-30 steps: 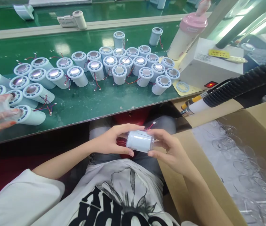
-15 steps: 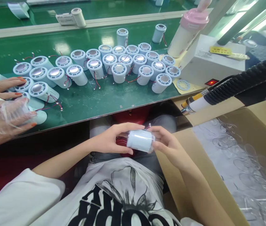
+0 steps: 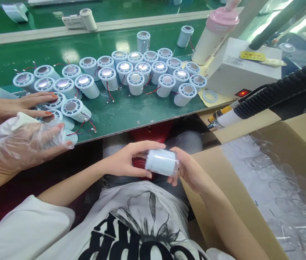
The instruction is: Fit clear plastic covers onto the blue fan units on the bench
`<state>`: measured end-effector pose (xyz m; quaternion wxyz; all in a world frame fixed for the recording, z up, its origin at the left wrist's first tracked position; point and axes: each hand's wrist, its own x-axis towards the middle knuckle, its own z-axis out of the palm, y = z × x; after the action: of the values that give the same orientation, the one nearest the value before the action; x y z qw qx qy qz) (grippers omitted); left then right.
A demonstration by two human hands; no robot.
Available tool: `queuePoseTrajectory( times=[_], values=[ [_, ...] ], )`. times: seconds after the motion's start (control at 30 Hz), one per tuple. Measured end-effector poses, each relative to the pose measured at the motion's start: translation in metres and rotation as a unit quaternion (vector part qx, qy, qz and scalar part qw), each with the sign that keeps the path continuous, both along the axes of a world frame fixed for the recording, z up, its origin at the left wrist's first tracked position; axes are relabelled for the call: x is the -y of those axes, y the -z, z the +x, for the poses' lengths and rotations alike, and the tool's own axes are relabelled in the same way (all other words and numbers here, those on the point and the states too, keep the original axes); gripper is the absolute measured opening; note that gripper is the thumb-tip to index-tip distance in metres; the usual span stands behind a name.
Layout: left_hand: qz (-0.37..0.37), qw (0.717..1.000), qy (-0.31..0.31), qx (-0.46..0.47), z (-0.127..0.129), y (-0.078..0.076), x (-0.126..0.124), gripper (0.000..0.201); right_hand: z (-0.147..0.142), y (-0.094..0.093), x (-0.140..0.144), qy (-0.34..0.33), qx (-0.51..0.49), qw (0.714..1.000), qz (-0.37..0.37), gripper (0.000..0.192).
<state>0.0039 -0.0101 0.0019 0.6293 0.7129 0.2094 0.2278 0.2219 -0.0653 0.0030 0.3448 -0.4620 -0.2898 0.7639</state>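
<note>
Above my lap I hold a light-blue cylindrical motor-like unit (image 3: pixel 161 162) on its side, with a clear plastic sleeve around it. My left hand (image 3: pixel 131 159) grips its left end between thumb and fingers. At the right end, my right hand (image 3: pixel 187 168) has its fingers closed around the clear rim, some of them tucked beneath. Many similar light-blue units (image 3: pixel 136 83), with silvery round centres and thin red and dark wires, stand on the green bench (image 3: pixel 115 119) ahead.
At left, a co-worker's bare hand (image 3: pixel 20 108) and gloved hand (image 3: pixel 28 144) touch several units. To my right sit a cardboard box (image 3: pixel 212 187) of clear plastic rings, a white machine (image 3: pixel 239 68) with a lit red switch, a black corrugated hose (image 3: pixel 283 86) and a pink-lidded bottle (image 3: pixel 215 36).
My right hand's fingers have shifted lower around the clear end; the unit stays nearly in place. The co-worker's hands have pushed several units to the right along the bench.
</note>
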Motion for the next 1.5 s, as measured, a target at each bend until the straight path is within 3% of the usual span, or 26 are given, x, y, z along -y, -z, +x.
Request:
queuePoseTrajectory(
  times=[0.17, 0.27, 0.47, 0.57, 0.63, 0.77, 0.87, 0.93, 1.0, 1.13, 1.2, 1.33, 1.5],
  values=[
    [0.004, 1.000, 0.008, 0.013, 0.001, 0.001, 0.000, 0.075, -0.002, 0.002, 0.001, -0.021, -0.035, 0.999, -0.031, 0.055],
    [0.010, 1.000, 0.013, 0.025, 0.002, 0.002, 0.000, 0.074, -0.002, 0.002, 0.003, -0.041, -0.062, 0.993, -0.087, 0.055],
    [0.046, 0.998, 0.010, 0.039, 0.005, 0.002, 0.001, 0.073, -0.001, -0.004, 0.002, -0.085, -0.114, 0.970, -0.195, 0.078],
    [0.023, 0.999, -0.011, 0.027, 0.007, -0.001, 0.005, 0.067, -0.001, -0.001, 0.003, -0.120, -0.130, 0.967, -0.186, 0.082],
    [-0.019, 1.000, -0.022, 0.006, 0.008, -0.004, 0.009, 0.065, 0.000, 0.003, 0.006, -0.127, -0.119, 0.975, -0.136, 0.080],
    [-0.136, 0.989, -0.043, -0.029, 0.008, -0.011, 0.013, 0.065, 0.001, 0.008, 0.017, -0.014, -0.044, 0.997, 0.066, 0.062],
    [-0.202, 0.978, -0.045, -0.031, 0.010, -0.011, 0.012, 0.068, 0.004, 0.007, 0.024, 0.052, 0.043, 0.975, 0.214, 0.054],
    [-0.218, 0.974, -0.047, -0.030, 0.016, -0.007, 0.007, 0.072, 0.006, 0.010, 0.026, 0.053, 0.066, 0.964, 0.254, 0.052],
    [-0.221, 0.973, -0.065, -0.024, 0.028, -0.001, -0.002, 0.073, 0.008, 0.019, 0.025, 0.090, 0.052, 0.961, 0.258, 0.049],
    [-0.218, 0.968, -0.120, 0.011, 0.071, 0.015, -0.031, 0.061, 0.015, 0.051, 0.014, 0.260, 0.041, 0.934, 0.243, 0.053],
    [-0.212, 0.971, -0.111, 0.017, 0.095, 0.020, -0.047, 0.057, 0.022, 0.066, 0.007, 0.319, 0.049, 0.917, 0.236, 0.056],
    [-0.201, 0.978, -0.052, 0.003, 0.128, 0.023, -0.071, 0.057, 0.038, 0.081, -0.007, 0.362, 0.055, 0.899, 0.239, 0.062],
    [-0.191, 0.981, -0.020, -0.014, 0.136, 0.023, -0.084, 0.056, 0.053, 0.078, -0.016, 0.353, 0.045, 0.901, 0.249, 0.063]
  ],
)
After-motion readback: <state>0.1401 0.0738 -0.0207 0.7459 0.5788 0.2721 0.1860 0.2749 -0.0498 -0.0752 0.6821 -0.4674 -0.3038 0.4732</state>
